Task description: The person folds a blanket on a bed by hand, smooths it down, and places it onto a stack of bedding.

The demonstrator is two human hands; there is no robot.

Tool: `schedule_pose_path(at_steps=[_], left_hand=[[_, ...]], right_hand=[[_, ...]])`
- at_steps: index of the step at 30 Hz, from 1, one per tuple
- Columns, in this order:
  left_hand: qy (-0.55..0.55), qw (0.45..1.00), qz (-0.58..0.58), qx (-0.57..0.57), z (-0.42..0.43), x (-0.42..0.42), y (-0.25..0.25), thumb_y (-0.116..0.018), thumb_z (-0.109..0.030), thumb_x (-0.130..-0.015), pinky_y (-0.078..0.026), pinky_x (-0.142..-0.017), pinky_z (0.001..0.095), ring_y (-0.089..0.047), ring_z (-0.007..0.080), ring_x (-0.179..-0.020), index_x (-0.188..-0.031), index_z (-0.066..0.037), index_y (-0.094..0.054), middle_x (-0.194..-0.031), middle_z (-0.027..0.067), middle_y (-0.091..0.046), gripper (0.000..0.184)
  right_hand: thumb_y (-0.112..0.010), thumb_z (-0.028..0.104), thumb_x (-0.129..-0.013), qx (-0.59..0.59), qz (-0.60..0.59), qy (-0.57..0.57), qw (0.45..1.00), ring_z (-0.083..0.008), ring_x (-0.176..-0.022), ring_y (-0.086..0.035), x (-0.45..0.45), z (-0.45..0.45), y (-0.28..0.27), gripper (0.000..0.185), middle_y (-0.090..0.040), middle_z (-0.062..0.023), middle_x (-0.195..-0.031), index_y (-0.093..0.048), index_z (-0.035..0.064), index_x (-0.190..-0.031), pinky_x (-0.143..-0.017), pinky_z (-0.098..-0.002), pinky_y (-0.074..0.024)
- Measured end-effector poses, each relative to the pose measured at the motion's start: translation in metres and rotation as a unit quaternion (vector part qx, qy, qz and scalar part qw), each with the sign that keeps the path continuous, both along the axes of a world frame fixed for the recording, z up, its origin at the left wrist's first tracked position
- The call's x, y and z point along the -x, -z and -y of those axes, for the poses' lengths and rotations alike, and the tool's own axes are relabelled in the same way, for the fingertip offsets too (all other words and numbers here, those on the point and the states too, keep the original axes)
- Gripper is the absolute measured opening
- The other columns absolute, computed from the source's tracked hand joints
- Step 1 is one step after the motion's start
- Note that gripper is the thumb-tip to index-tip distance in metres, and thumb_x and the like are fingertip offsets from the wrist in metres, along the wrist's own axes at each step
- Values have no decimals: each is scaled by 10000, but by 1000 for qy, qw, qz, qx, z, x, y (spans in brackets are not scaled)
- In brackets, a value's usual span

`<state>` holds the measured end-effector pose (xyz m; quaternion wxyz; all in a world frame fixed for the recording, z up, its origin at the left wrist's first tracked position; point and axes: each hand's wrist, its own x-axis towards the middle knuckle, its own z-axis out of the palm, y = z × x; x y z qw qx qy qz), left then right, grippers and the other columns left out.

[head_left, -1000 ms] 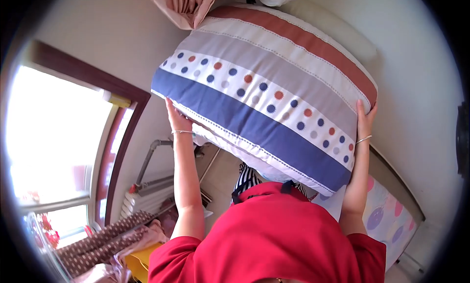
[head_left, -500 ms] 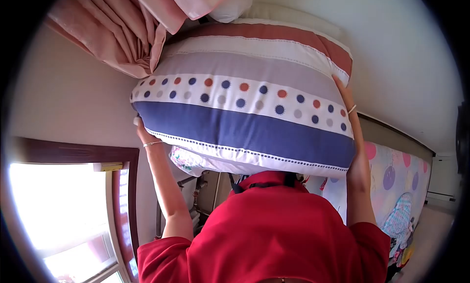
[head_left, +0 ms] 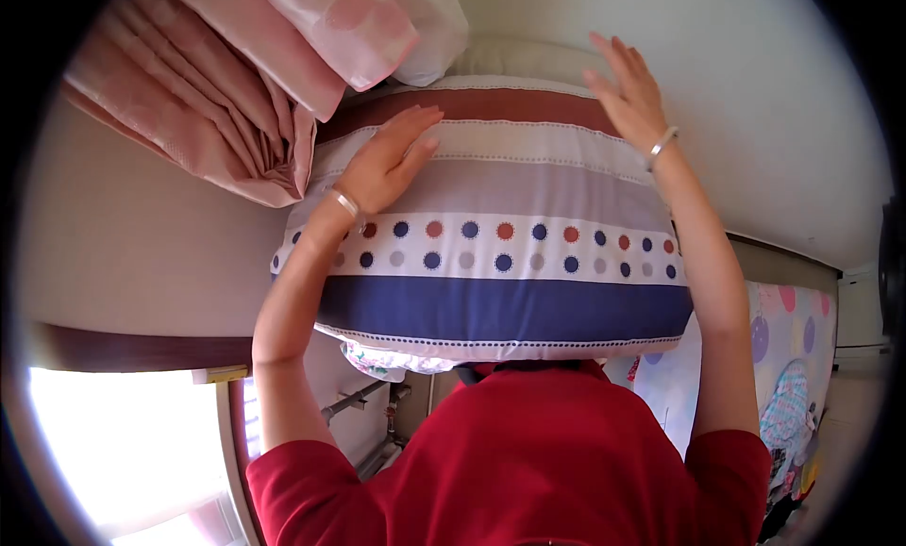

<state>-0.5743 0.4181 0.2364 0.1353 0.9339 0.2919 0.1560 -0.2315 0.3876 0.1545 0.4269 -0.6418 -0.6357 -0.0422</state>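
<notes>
A large, plump striped pillow (head_left: 491, 305) with brown, white, grey and navy bands and rows of dots fills the middle of the head view. My left hand (head_left: 389, 161) is over its upper left part, fingers stretched out and thumb apart; whether it touches the fabric I cannot tell. Near the pillow's upper right corner, my right hand (head_left: 630, 91) is raised with spread fingers and holds nothing. Each wrist wears a bracelet. Below the pillow's lower left edge, floral fabric (head_left: 392, 361) sticks out.
A gathered pink curtain (head_left: 226, 93) hangs at the upper left, beside a white bundle (head_left: 429, 36). At the lower left is a bright window (head_left: 123, 452). Pipes (head_left: 363, 400) run below the pillow. A dotted bedspread (head_left: 755, 343) with clothes (head_left: 788, 404) lies at right.
Both hands have let go of the pillow's sides. The left has moved up and inward over it, the right up past its corner. The pillow sits lower in view.
</notes>
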Motion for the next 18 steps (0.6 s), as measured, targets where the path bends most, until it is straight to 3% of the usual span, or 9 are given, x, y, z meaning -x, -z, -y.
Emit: schedule_pose_path(at_steps=[1,2,3,4,6,12,18], left_hand=[[5,1000,-1,2,-26,0,16,-454,-259,-947,-273,-1083,448,-372,345,-1307,-1315,-55,-479,-1376,179,-444,422],[-55,989,-113,-82,-53,1,31,-424,-355,-942,-221,-1092,494,-320,342,-1336,-1357,-99,-433,-1421,161,-386,488],[-114,954,-221,-166,-74,2,43,-395,-451,-936,-170,-1101,540,-269,338,-1364,-1399,-143,-387,-1467,143,-328,556],[-108,955,-220,-169,-89,6,55,-395,-451,-936,-170,-1101,540,-269,338,-1364,-1399,-143,-387,-1467,143,-328,556],[-210,947,-189,-154,-115,19,79,-350,-543,-915,-89,-1095,587,-196,337,-1391,-1437,-207,-318,-1511,108,-244,622],[-177,966,-132,-136,-148,27,138,-359,-474,-924,-47,-1103,573,-105,353,-1414,-1471,-205,-246,-1542,100,-162,620],[-181,972,-119,-89,-147,24,136,-362,-449,-926,-10,-1112,559,-71,328,-1426,-1479,-220,-215,-1552,71,-129,617]], right_hand=[[-395,525,-916,66,74,38,994,-353,-1387,-193,21,-9,9,565,-248,-115,-1507,-344,285,-1425,-1104,-534,-156],[-352,569,-915,129,148,76,978,-357,-1397,-160,35,-17,25,569,-239,-120,-1510,-348,307,-1420,-1102,-572,-117],[-330,577,-915,175,105,67,977,-357,-1401,-147,38,-20,55,574,-237,-112,-1513,-346,308,-1421,-1099,-586,-87],[-307,586,-915,220,60,57,972,-356,-1405,-134,38,-18,82,579,-235,-104,-1516,-344,309,-1422,-1096,-600,-57],[-349,554,-914,177,37,101,978,-362,-1402,-137,39,-13,107,554,-234,-99,-1517,-357,318,-1415,-1102,-590,-48],[-441,485,-897,129,14,150,980,-360,-1400,-137,60,-19,137,532,-237,-94,-1516,-390,317,-1400,-1105,-583,-37],[-434,483,-901,116,-10,155,981,-368,-1402,-125,63,-15,134,531,-232,-99,-1516,-376,330,-1406,-1101,-587,-3]])
